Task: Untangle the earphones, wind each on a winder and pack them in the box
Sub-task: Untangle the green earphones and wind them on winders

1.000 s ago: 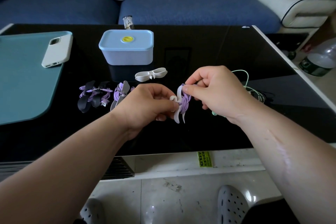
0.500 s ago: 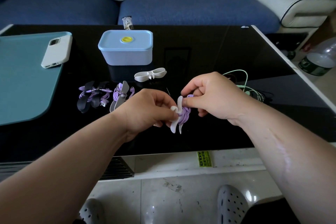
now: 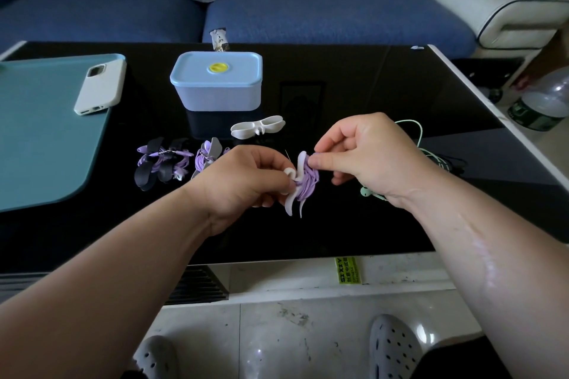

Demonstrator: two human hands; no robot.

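A white winder [image 3: 295, 191] wrapped in purple earphone cord [image 3: 308, 183] hangs just above the black table, between both hands. My left hand [image 3: 243, 181] pinches its left wing. My right hand [image 3: 366, 154] pinches the cord at the winder's top. Two wound purple sets lie to the left: one on a black winder [image 3: 160, 164], one on a grey winder [image 3: 209, 154]. An empty white winder [image 3: 258, 127] lies in front of the closed light-blue box [image 3: 217, 84]. Mint-green earphones [image 3: 431, 157] lie loose, partly hidden behind my right wrist.
A white phone [image 3: 100, 86] rests on a teal mat [image 3: 40, 132] at the left. A small wrapper [image 3: 219, 42] stands behind the box. A blue sofa runs along the far side. A water jug [image 3: 545, 101] sits on the floor to the right.
Both hands have dropped slightly and shifted right with the winder. My right fingers moved from the winder's side to its top, still on the purple cord.
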